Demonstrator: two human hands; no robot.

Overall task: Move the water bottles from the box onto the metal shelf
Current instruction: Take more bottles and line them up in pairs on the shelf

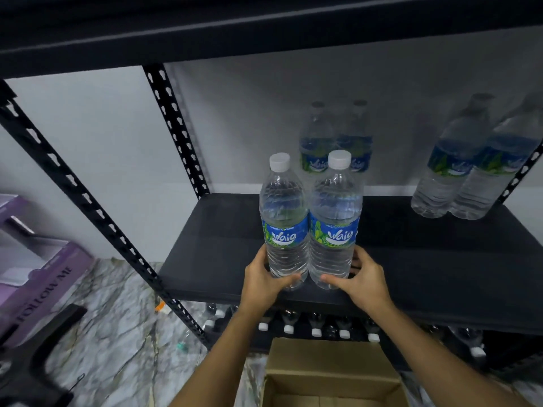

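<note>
Two clear water bottles with blue-green labels and white caps stand upright side by side near the front edge of the black metal shelf (426, 259). My left hand (264, 277) grips the base of the left bottle (283, 218). My right hand (360, 277) grips the base of the right bottle (335, 218). Two more bottles (335, 142) stand behind them at the back, and another pair (470, 165) stands at the back right. The open cardboard box (332, 374) sits on the floor below my arms; its inside is mostly out of view.
A lower shelf holds a row of bottles (317, 327) with white caps. A slotted black upright (88, 201) runs diagonally at left. A purple carton (44, 277) and a dark object (35, 362) lie on the marble floor at left. Another shelf board spans overhead.
</note>
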